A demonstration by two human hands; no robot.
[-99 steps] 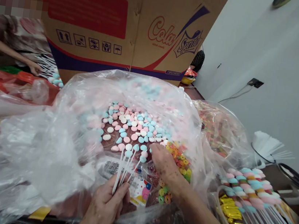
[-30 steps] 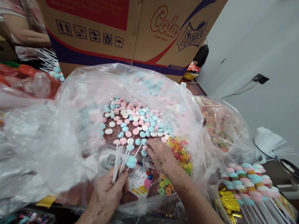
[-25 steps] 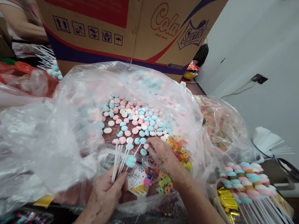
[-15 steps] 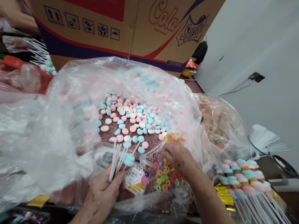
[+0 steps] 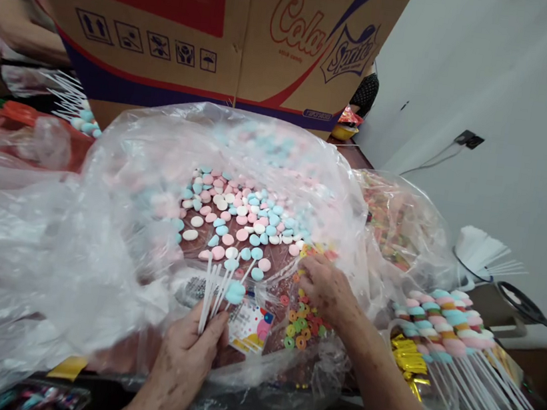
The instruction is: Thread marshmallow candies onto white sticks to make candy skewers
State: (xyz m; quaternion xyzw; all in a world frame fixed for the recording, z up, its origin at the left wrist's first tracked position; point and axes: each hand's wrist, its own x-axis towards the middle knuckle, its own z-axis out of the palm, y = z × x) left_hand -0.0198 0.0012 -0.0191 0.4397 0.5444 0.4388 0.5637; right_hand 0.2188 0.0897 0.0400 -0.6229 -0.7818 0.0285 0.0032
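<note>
My left hand (image 5: pixel 191 349) is closed round a bunch of thin white sticks (image 5: pixel 209 291) pointing upward. On one of these sticks is a light blue marshmallow (image 5: pixel 234 292). My right hand (image 5: pixel 327 293) reaches into the ring-shaped gummies (image 5: pixel 301 323), coloured orange, green, red and yellow. Its fingers are curled and pressed together at the pile's upper edge; what they hold, if anything, is hidden. Beyond both hands, pink, blue and white marshmallows (image 5: pixel 242 233) lie loose inside a large clear plastic bag (image 5: pixel 125 138). A printed card (image 5: pixel 250 328) lies between my hands.
A big cardboard box (image 5: pixel 248 87) stands behind the bag. To the right lie finished candy skewers (image 5: pixel 454 323), gold ties (image 5: pixel 407 357) and spare white sticks (image 5: pixel 484 249). Another clear bag of gummies (image 5: pixel 393 214) sits nearby. A co-worker's arm (image 5: pixel 24 31) shows at upper left.
My right hand has shifted slightly among the gummy rings, its fingers moving a little. My left hand keeps its hold on the sticks. The view has moved very slightly.
</note>
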